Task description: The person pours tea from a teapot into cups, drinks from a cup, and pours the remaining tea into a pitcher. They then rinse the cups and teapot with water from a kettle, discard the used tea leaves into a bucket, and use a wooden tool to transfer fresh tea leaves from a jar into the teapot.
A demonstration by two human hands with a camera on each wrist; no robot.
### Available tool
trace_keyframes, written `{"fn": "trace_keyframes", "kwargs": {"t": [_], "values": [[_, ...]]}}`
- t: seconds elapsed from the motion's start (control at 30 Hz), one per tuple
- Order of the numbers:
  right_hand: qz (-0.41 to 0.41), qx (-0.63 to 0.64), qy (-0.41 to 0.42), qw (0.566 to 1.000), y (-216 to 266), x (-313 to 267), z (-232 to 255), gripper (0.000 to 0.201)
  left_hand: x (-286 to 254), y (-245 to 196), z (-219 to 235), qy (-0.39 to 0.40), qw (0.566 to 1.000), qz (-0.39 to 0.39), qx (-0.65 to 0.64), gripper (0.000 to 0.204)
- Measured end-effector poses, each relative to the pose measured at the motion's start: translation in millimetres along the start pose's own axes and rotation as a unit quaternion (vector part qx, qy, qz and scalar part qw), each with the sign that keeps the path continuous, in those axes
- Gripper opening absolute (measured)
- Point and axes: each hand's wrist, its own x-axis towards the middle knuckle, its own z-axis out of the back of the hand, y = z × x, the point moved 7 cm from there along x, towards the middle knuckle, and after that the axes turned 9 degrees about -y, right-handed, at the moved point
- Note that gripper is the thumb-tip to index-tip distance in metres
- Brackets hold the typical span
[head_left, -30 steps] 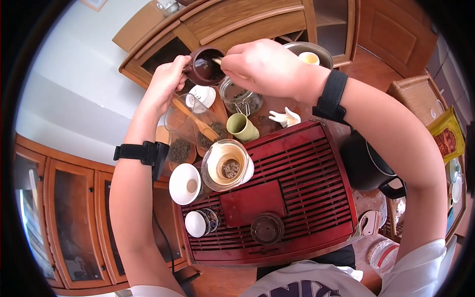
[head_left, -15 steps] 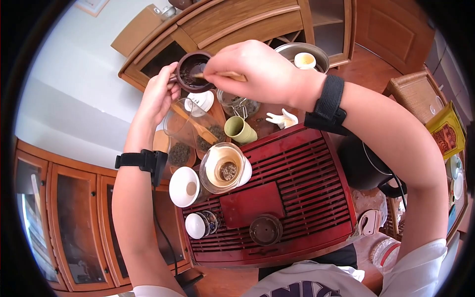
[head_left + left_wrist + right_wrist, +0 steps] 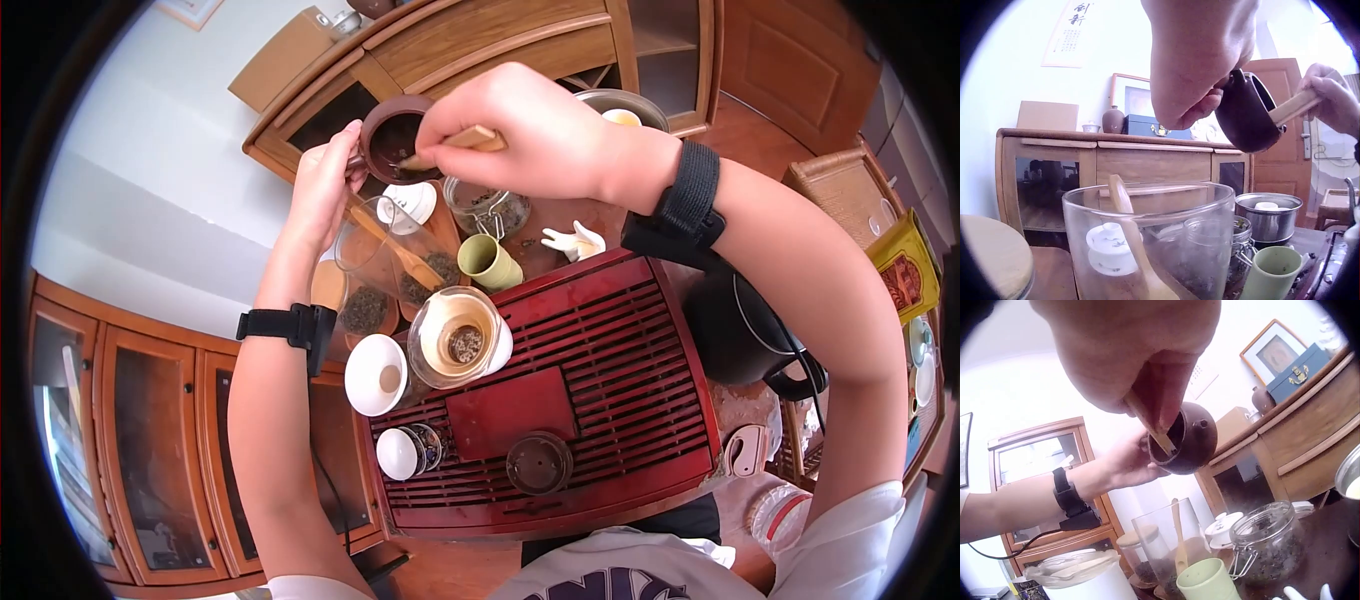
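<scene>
My left hand (image 3: 325, 185) grips the handle of a dark brown clay teapot (image 3: 1196, 447), holding it raised and tilted with its open mouth facing the right hand. My right hand (image 3: 525, 135) pinches a flat bamboo tea pick (image 3: 1295, 106); its tip reaches inside the pot's mouth. Dark residue shows in the pot around the tip. Below the hands are a clear glass vessel (image 3: 1085, 215) with a wooden scoop (image 3: 1132, 237) standing in it, a clip-top glass jar (image 3: 1266, 544) of dark leaves and a green cup (image 3: 490, 262).
A slatted red tea tray (image 3: 640, 400) carries a strainer (image 3: 463, 335) with leaves, white cups and a round brown lid (image 3: 540, 462). A black kettle (image 3: 735, 330) stands to its right. Behind are a white hand figurine (image 3: 575, 240) and a metal pot (image 3: 1269, 215).
The teapot has shifted slightly left and its mouth has turned more towards me. My right hand has moved a little with the pick, whose tip has gone deeper into the pot.
</scene>
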Motion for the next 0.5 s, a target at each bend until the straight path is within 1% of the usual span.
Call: {"fn": "trace_keyframes", "kwargs": {"t": [0.07, 0.1, 0.13, 0.17, 0.2, 0.23, 0.27, 0.3, 0.37, 0.4, 0.47, 0.5], "values": [[0.043, -0.006, -0.125, 0.991, 3.0, 2.9, 12.5, 0.017, 1.0, -3.8, -1.6, 0.01, 1.0, -0.018, -0.016, 0.037], [0.05, -0.004, -0.159, 0.986, 3.5, 5.6, 12.3, 0.015, 0.8, -5.7, -3.2, 0.01, 1.0, -0.018, -0.017, 0.037], [0.051, -0.005, -0.158, 0.986, 3.4, 4.5, 13.8, 0.015, 0.6, -9.9, -6.5, 0.017, 0.999, -0.041, 0.022, 0.039], [0.048, -0.008, -0.084, 0.995, 2.9, 2.7, 6.3, 0.014, 0.2, -13.8, -9.5, 0.023, 0.996, -0.063, 0.062, 0.041], [0.046, -0.011, -0.01, 0.999, 2.1, -0.1, -1.0, 0.014, 1.7, -13.8, -9.4, 0.023, 0.996, -0.064, 0.062, 0.041], [0.061, -0.011, 0.028, 0.998, 3.0, -3.1, -3.5, 0.014, 3.1, -12.0, -9.6, 0.024, 0.993, -0.061, 0.102, 0.041], [0.062, -0.01, 0.028, 0.998, 2.0, -3.5, -3.2, 0.014, 3.6, -9.7, -8.9, 0.025, 0.988, -0.058, 0.142, 0.041], [0.07, -0.018, -0.015, 0.997, 1.1, -2.8, 2.6, 0.014, 2.3, -10.1, -10.6, 0.024, 0.988, -0.058, 0.142, 0.041], [0.081, -0.021, -0.106, 0.991, -0.7, -2.8, 12.6, 0.014, -0.4, -13.4, -14.9, 0.01, 0.984, -0.081, 0.156, 0.044], [0.081, -0.021, -0.106, 0.991, -3.9, -3.4, 12.8, 0.014, 0.4, -11.6, -16.0, 0.01, 0.985, -0.081, 0.155, 0.044], [0.045, -0.073, -0.032, 0.996, -15.5, -4.2, 3.1, 0.016, 0.6, -15.5, -19.8, 0.014, 0.973, -0.135, 0.188, 0.047], [0.045, -0.073, -0.033, 0.996, -16.4, -7.0, 1.1, 0.016, 0.7, -16.4, -20.6, 0.015, 0.973, -0.135, 0.188, 0.047]]}}
